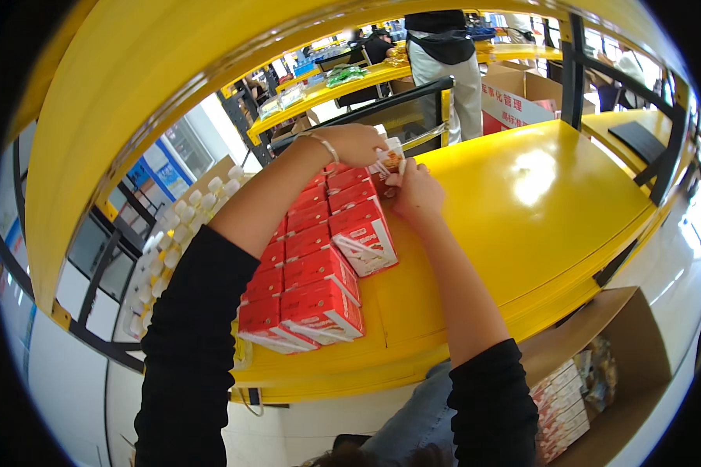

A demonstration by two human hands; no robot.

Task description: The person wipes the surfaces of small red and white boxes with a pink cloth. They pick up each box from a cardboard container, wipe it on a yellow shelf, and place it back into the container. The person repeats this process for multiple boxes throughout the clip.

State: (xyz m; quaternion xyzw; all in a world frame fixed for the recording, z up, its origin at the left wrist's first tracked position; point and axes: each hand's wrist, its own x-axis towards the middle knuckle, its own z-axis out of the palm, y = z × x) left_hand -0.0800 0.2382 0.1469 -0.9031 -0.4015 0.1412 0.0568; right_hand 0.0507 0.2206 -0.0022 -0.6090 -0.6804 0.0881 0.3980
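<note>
My left hand [354, 146] reaches over the red printed cartons, its fingers closed on a small white packet with orange print [389, 162] at the far end of their rows. My right hand [417, 198] comes from below right, fingers bent and pinched on the same packet. The red cartons [319, 303] stand packed in rows on the yellow tabletop [506, 241], with white straws along some sides. What lies directly under my fingertips is partly hidden.
Capped bottles [187, 218] stand left of the cartons. A yellow shelf [101, 86] arches overhead. Ahead, a person in light trousers [452, 86] stands by a black chair [327, 124] and a printed box [514, 105]. A cardboard box with packs [639, 350] sits below right.
</note>
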